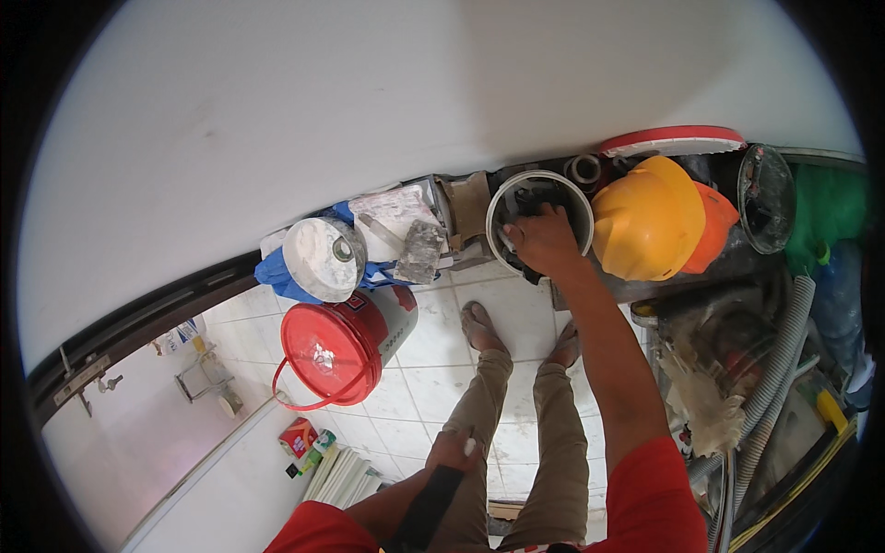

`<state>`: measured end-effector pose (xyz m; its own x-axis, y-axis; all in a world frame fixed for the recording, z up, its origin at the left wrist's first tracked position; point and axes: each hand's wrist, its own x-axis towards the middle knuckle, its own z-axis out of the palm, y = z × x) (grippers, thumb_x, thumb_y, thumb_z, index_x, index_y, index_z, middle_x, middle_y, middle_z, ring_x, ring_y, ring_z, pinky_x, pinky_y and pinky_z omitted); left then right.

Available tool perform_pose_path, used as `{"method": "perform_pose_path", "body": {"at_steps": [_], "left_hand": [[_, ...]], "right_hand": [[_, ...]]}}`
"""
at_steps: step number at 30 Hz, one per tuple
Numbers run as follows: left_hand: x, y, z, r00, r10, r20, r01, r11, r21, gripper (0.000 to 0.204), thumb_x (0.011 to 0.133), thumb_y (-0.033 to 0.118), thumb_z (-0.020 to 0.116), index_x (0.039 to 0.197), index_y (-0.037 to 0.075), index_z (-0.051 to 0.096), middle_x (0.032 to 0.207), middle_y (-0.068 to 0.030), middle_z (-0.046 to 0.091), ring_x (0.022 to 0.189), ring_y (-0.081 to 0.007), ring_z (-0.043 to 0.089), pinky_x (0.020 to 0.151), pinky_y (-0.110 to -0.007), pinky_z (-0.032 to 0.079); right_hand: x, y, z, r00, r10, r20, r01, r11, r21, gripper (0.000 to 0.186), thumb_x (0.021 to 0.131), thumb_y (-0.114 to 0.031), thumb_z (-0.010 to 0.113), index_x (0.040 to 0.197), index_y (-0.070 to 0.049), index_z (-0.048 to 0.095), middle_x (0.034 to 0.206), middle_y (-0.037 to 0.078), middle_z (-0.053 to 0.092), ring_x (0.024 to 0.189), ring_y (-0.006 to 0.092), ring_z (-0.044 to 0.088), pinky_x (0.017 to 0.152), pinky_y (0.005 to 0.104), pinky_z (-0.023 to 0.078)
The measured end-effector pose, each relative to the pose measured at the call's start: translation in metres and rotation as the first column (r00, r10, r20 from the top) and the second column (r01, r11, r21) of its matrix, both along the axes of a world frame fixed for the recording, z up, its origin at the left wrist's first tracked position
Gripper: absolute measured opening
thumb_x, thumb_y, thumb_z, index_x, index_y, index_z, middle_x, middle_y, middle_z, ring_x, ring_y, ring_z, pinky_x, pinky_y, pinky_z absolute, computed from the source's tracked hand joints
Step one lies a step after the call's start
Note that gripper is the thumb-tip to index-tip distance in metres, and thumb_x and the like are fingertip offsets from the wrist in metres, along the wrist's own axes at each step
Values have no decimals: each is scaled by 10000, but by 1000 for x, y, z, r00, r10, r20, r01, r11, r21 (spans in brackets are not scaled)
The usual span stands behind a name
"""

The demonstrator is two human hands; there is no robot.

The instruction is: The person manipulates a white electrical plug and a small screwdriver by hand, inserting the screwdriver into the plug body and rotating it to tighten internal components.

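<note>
My right hand (pixel 546 241) reaches into an open round bucket (pixel 493 205) with a pale rim and dark contents. Its fingers look apart over those contents; their tips are partly hidden, and nothing held can be made out. Lower down, in front of my trouser leg, my left hand (pixel 452 449) is closed, with a small whitish thing (pixel 469 447) showing at its fingers; its kind is unclear. A yellow hard hat (pixel 650 219) sits just right of the bucket, partly covering an orange one (pixel 712 229).
A red-lidded bucket (pixel 327 355) stands on the tiled floor at left. Behind it are a whitish round container (pixel 323 260) and a dusty grey plate (pixel 422 251). Grey corrugated hoses (pixel 779 350) and a dark bucket (pixel 767 198) crowd the right. A white wall (pixel 277 111) rises behind.
</note>
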<state>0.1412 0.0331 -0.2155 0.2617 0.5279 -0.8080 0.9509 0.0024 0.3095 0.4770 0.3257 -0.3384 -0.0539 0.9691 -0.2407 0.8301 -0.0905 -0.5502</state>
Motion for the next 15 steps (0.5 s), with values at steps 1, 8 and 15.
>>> {"method": "perform_pose_path", "body": {"at_steps": [1, 8, 15], "left_hand": [[-2, -2, 0, 1000, 3, 0, -3, 1000, -5, 522, 889, 427, 623, 1259, 59, 639, 962, -261, 682, 980, -413, 634, 888, -487, 504], [4, 4, 9, 995, 49, 84, -49, 999, -6, 556, 901, 401, 617, 1272, -13, 596, 958, -276, 674, 942, -436, 640, 886, -503, 499], [1, -2, 6, 996, 69, 48, -67, 997, -44, 556, 892, 381, 666, 1279, -13, 601, 1028, -245, 682, 989, -420, 629, 902, -482, 495]], "right_hand": [[-5, 3, -4, 999, 24, 25, -25, 999, 33, 364, 921, -372, 554, 883, -71, 756, 905, 227, 705, 993, 392, 615, 957, 566, 420], [-3, 36, -30, 1000, -23, 10, 23, 998, -64, 391, 893, -340, 532, 935, -17, 749, 1010, 249, 707, 1113, 380, 619, 1058, 537, 398], [1, 57, -25, 980, 44, 193, -14, 988, -155, 330, 878, -307, 588, 1025, -65, 758, 1084, 168, 723, 1073, 349, 663, 997, 495, 443]]}}
